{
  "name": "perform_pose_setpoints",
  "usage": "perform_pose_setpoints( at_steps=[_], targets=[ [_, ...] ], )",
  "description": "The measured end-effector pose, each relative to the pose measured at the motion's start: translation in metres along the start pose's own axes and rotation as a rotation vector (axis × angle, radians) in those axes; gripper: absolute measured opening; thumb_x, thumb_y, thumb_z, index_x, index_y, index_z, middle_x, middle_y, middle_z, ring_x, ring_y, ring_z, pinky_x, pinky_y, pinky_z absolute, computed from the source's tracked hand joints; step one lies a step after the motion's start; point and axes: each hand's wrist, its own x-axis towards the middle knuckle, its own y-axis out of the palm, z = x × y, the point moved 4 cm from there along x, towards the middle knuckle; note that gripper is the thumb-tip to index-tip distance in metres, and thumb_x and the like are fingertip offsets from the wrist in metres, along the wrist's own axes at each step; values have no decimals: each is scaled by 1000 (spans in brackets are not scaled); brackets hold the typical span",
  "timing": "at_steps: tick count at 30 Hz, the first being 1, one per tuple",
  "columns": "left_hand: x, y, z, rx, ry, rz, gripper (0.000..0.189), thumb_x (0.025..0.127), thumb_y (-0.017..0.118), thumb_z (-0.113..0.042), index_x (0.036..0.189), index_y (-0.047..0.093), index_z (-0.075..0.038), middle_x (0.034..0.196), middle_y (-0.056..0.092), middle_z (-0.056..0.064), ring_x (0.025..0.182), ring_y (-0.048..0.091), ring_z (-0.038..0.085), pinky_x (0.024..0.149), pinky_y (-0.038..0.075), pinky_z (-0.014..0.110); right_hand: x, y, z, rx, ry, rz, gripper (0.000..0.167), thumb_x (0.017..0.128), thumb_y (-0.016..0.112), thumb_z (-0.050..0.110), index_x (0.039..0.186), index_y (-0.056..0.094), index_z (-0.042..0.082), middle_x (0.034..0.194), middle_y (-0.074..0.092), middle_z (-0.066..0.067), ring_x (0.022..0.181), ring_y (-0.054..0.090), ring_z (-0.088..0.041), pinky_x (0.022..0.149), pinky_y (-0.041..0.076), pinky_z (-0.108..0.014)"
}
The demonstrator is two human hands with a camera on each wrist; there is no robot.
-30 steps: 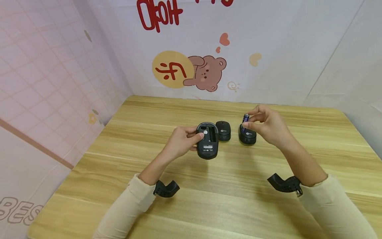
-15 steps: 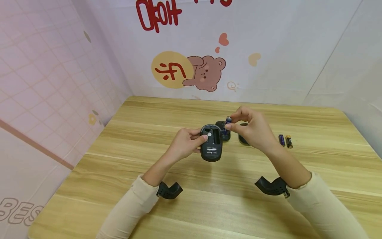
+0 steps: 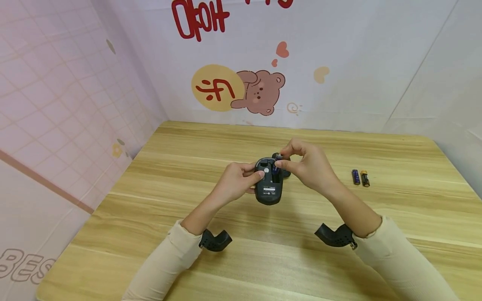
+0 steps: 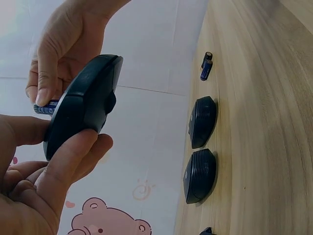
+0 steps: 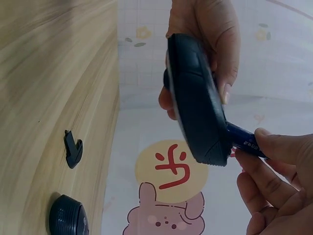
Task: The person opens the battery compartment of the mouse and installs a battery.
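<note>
A black mouse [image 3: 269, 195] is held over the table [image 3: 263, 267] by the left hand [image 3: 235, 182], fingers bent. At its slot [image 3: 276, 179], a blue battery [image 5: 241, 137] is pinched between thumb and fingers of the right hand [image 3: 311, 166]. A gold-topped battery [image 3: 365, 179] is seen farther right.

- "BES" [image 3: 26, 265] outlined on the left wall cloth [image 3: 37, 217]
- big red letters [image 3: 198, 21] up top on the back wall cloth [image 3: 357, 83], O and H legible
- mouse [image 3: 268, 198] and battery [image 5: 242, 138] print: too tiny, sorry

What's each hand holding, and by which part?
Left hand holds a mouse by one side edge; right hand pinches a blue battery near the end farther from the mouse.
</note>
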Motion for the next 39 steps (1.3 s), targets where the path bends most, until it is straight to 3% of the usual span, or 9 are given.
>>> perform_pose_setpoints(
  at_steps=[19, 26, 31, 39],
  targets=[
    [1, 2, 1, 1, -8, 16, 38, 90, 60, -10, 125, 54, 5, 108, 63, 20, 87, 66, 22, 62, 58, 30, -4, 7, -6, -51, -21, 81, 11, 74, 77, 6, 77, 67, 7, 91, 64, -9, 94, 55, -26, 82, 46, -46],
    [1, 2, -1, -2, 1, 8, 39, 90, 60, -9, 126, 53, 5, 109, 63, 20, 89, 66, 22, 62, 58, 30, -4, 8, -7, -58, -41, 104, 10, 75, 77, 6, 75, 67, 7, 96, 62, -9, 100, 54, -27, 88, 44, -50],
    [0, 4, -1, -12, -1, 12, 37, 90, 61, -8, 124, 54, 5, 109, 63, 20, 88, 66, 22, 64, 58, 33, -2, 7, -9, -25, -20, 179, 5, 80, 72, 5, 77, 68, 6, 106, 63, -14, 108, 54, -31, 92, 43, -54],
    [0, 6, 0, -25, 7, 23, 38, 91, 60, -8, 126, 53, 5, 107, 64, 20, 86, 67, 21, 62, 58, 30, -1, 8, -15, 69, 53, 250, 9, 87, 64, 4, 79, 66, 3, 97, 66, -13, 95, 63, -28, 77, 56, -35]
  ],
)
